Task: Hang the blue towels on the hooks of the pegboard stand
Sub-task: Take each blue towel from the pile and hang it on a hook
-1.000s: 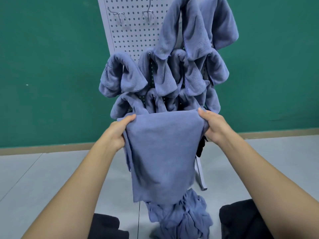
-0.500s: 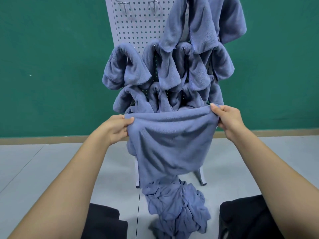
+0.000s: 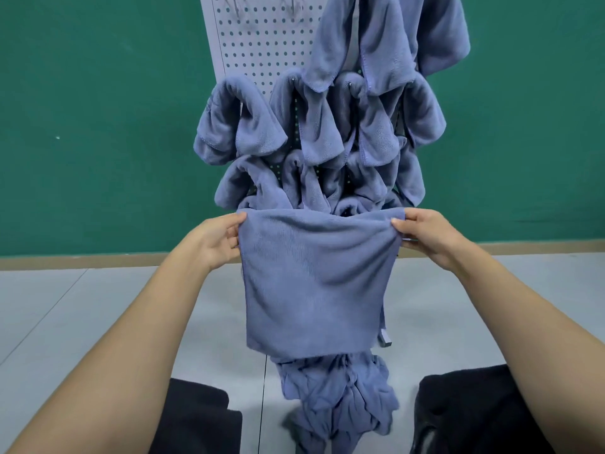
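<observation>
Pinches one towel (image 3: 314,283) by its two top corners: grips the left corner with the left hand (image 3: 216,240), fingers and thumb closed tight on the cloth, and clamps the right corner with the right hand (image 3: 425,237) in the same way, bunching the fabric a little there. Holds that top edge stretched nearly level between the two, just in front of the lowest row on the pegboard (image 3: 258,44), and lets the rest drop flat and square toward the floor (image 3: 82,316). Tallies up like this: one towel in hand, a crumpled pile (image 3: 340,394) on the floor directly below it, too tangled to number, and a crowd of hung towels (image 3: 327,126) looped across the board in rows, overlapping too much for a sure count. Up top, shows two bare hooks (image 3: 234,0) side by side at the frame edge, left of the highest hung towel. Catches one foot (image 3: 384,339) of the stand peeking out beside the held towel's lower right edge. Sets it all against a green wall (image 3: 98,126), with two dark-clothed knees (image 3: 196,417) at the bottom.
</observation>
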The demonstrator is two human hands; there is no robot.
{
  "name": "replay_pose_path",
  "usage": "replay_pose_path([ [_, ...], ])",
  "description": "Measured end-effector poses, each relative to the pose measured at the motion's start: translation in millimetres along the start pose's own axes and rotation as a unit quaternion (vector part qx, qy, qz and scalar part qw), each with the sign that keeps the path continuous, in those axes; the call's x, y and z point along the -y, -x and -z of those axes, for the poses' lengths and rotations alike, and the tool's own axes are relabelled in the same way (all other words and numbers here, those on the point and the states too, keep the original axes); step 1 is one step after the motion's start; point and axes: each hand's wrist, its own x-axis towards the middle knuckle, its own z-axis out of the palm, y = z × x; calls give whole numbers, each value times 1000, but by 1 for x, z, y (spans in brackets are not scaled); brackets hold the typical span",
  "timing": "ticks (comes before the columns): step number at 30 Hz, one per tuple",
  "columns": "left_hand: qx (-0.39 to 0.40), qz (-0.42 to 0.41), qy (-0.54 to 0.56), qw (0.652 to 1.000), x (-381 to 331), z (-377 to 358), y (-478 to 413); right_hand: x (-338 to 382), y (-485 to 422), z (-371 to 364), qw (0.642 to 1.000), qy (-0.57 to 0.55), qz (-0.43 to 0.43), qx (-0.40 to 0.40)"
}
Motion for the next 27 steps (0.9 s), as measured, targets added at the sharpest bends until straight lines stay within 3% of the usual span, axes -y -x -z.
replay_pose_path([
  [5, -69, -60, -4, 996, 3, -2, 0, -1, -7, 4, 979, -7, 4, -206],
  [7, -68, -69, -5, 995, 3, -3, 0, -4, -9, 4, 970, -8, 6, -244],
  [10, -58, -88, -8, 994, 2, -2, 2, 0, -8, 2, 972, -28, 32, -233],
  [14, -22, -142, -102, 984, 1, 1, 4, 5, -2, 0, 989, 1, 83, -119],
  [16, -41, -187, -226, 955, 4, 3, 2, 6, 1, -1, 981, 128, 114, -88],
  [19, -83, -267, -433, 857, 6, 9, 0, 5, 1, -1, 921, 346, 152, -93],
  [21, -92, -308, -510, 798, 4, 13, 0, 6, 1, -1, 904, 380, 159, -110],
  [22, -100, -315, -517, 790, 2, 15, 1, 7, 0, -1, 900, 387, 161, -123],
  [23, -107, -313, -504, 798, 0, 17, 1, 9, 0, -1, 896, 390, 165, -137],
  [25, -93, -296, -407, 859, -2, 23, 0, 13, 1, -1, 902, 366, 172, -151],
  [27, -44, -271, -240, 931, -7, 29, 4, 18, 6, 0, 961, 199, 152, -122],
])
